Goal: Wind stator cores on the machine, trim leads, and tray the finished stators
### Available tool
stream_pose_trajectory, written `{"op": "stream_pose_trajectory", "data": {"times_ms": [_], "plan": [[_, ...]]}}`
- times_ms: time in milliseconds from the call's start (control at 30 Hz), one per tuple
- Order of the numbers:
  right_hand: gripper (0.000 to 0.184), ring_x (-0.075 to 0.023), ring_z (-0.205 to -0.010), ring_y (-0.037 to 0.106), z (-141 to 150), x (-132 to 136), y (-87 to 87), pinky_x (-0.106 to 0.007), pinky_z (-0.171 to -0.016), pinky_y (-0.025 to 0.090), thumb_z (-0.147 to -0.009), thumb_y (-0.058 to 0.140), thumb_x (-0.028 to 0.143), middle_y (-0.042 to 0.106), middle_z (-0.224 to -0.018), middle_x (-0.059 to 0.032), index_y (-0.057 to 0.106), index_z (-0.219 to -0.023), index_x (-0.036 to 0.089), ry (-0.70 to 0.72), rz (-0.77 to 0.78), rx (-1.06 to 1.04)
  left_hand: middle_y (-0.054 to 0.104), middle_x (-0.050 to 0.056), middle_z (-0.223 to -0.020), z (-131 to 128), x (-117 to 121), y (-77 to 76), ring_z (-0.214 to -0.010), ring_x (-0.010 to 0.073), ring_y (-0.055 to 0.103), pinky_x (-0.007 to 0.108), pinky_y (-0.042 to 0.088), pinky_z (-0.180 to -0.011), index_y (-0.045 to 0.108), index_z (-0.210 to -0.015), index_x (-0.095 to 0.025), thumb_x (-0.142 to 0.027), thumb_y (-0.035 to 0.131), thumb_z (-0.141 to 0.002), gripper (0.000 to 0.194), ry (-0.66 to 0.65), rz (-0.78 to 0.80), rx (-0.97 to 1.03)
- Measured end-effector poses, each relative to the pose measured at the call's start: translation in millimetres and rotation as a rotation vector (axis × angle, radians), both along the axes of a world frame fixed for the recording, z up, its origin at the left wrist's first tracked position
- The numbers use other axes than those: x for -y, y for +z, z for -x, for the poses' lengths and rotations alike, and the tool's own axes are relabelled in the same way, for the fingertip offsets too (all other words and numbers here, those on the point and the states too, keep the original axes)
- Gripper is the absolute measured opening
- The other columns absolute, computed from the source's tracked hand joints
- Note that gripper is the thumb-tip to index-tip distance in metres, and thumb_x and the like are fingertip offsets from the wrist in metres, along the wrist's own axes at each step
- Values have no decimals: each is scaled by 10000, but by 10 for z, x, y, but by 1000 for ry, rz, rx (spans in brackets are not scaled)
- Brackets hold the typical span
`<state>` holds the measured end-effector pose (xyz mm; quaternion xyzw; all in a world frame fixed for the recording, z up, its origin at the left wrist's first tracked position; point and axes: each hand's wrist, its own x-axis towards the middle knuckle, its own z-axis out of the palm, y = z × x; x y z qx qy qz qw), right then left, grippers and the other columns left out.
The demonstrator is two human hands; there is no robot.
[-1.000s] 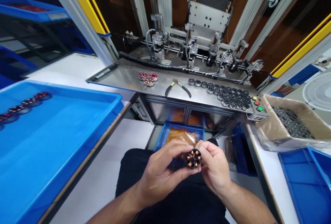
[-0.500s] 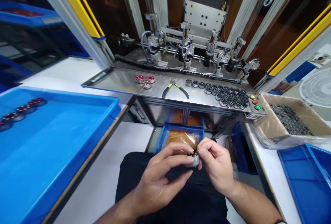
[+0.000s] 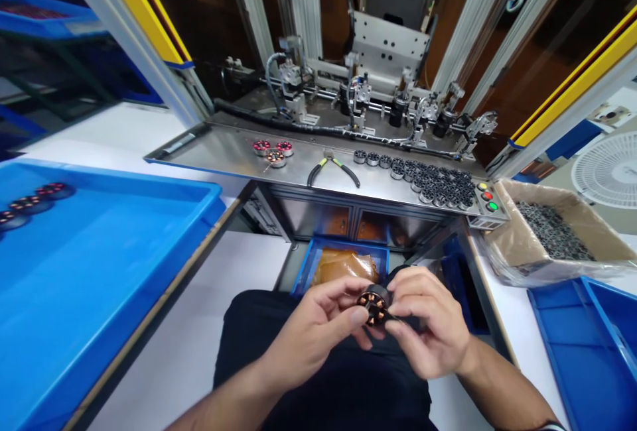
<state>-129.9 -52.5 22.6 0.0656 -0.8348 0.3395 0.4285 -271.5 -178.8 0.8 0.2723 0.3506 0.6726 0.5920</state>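
Looking down from the head view, the copper-wound core (image 3: 374,304) sits over the lap, its wound face tilted up, with the left hand (image 3: 316,328) closed around its side and the thumb pressed near the windings. The right hand (image 3: 432,325) brings thumb and forefinger narrowly together at the core's right edge; whether they pinch a strand or only the rim, I cannot tell. The core could slip down between the knees, since only the left fingers plainly support it, and a sideways tug from the right fingertips would be the likely cause. Too much thumb pressure could also shift or scuff the copper. Left of the grip, a large blue tray (image 3: 129,252) holds a row of wound cores (image 3: 30,204) at its far left. Just beyond the grip, a low blue bin (image 3: 304,264) contains a shiny amber-brown wrapping (image 3: 346,265). Right of the grip and farther out, a plastic-lined cardboard box (image 3: 600,219) is heaped with small dark parts (image 3: 555,232); nearer on that side stands a blue crate (image 3: 567,351), partly cut off by the frame.
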Motion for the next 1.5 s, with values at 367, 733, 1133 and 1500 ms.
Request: {"op": "stream_pose_trajectory", "data": {"times_ms": [367, 733, 1133, 1500], "plan": [[303, -201, -816, 624, -25, -86, 18, -359, -690, 545, -868, 735, 240, 640, -930, -88, 659, -1158, 190, -18, 103, 80, 768, 16, -829, -9, 38, 11, -665, 117, 716, 194, 599, -631, 741, -1046, -244, -275, 763, -831, 219, 48, -23, -24], [108, -160, -697, 637, 2, 12, 140, -282, -593, 529, -881, 680, 123, 672, -827, -93, 702, -987, 127, -98, 47, 105, 741, 31, -801, 4, 21, -36, -688, 146, 727, 200, 578, -605, 739, -982, -192, -312, 798, -794, 231, 110, 9, -44], [136, -143, -676, 629, 133, 91, 440, -247, -597, 534, -895, 567, 14, 660, -749, -67, 644, -896, 126, -71, -76, 156, 695, 31, -1190, 77, 51, 14, -1220, 239, 611, 322, 496, -985, 690, -1076, -272, -380, 889, -651, 481, 191, -319, 268], [72, -137, -691, 686, 128, -7, 645, -200, -624, 557, -931, 595, 134, 693, -799, -57, 649, -970, 164, -11, -453, 265, 689, 19, -807, -2, 2, -116, -594, 176, 722, 309, 569, -609, 583, -1097, -200, -483, 761, -793, 452, -124, -253, 210]]}}
